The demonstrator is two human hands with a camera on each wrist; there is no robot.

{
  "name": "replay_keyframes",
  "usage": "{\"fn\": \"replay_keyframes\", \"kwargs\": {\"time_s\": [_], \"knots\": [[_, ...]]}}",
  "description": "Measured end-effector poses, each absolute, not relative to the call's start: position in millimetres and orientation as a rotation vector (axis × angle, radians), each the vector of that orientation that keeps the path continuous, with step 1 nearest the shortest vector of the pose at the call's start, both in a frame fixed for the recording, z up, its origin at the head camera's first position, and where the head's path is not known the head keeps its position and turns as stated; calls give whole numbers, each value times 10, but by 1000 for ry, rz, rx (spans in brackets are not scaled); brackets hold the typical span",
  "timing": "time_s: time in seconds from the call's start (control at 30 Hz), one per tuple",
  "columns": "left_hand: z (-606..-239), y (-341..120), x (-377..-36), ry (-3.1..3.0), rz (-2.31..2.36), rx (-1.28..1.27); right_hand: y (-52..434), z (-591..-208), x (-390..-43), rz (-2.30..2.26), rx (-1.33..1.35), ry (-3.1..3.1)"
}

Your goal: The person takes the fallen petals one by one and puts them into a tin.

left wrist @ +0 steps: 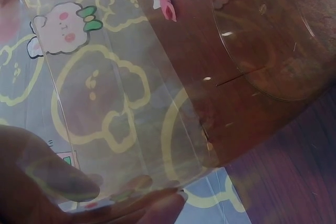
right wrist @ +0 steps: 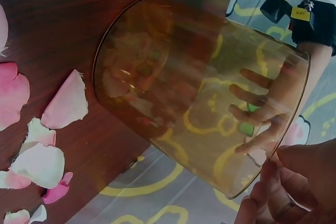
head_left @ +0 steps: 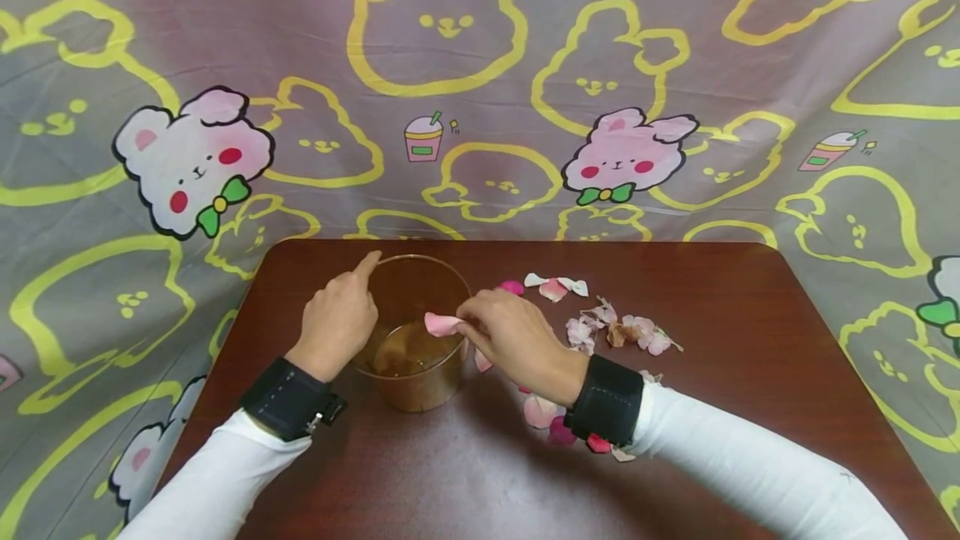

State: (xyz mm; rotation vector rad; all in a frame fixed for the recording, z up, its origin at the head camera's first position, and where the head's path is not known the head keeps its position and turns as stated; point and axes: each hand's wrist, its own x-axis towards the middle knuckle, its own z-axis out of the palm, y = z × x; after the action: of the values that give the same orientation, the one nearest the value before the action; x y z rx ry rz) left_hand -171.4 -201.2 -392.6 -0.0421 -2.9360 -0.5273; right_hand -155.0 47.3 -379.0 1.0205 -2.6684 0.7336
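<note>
A see-through amber cylindrical container point(head_left: 420, 394) stands upright on the table, its round mouth facing up. My left hand point(head_left: 336, 325) holds its left side, with the index finger stretched along the rim; through the wall in the right wrist view, the left fingers point(right wrist: 254, 100) lie spread against the outside. Over the right part of the mouth, my right hand point(head_left: 525, 342) pinches a pink petal point(head_left: 441, 324) between thumb and fingers. In the right wrist view the right hand point(right wrist: 294, 182) is right at the rim and the petal is hidden.
On the brown table point(head_left: 720, 407), loose pink, white and magenta petals point(head_left: 538, 412) lie under and around my right forearm. A clump of pale blossoms point(head_left: 637, 332) with a brown piece sits farther right. Behind the table hangs a patterned cloth point(head_left: 480, 115).
</note>
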Motion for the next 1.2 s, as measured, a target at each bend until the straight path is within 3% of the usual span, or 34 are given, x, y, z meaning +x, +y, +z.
{"fn": "replay_keyframes", "kwargs": {"time_s": [1.2], "knots": [[-3917, -2020, -1721, -2951, -533, -30, 520, -3741, -1574, 710, 976, -2662]]}}
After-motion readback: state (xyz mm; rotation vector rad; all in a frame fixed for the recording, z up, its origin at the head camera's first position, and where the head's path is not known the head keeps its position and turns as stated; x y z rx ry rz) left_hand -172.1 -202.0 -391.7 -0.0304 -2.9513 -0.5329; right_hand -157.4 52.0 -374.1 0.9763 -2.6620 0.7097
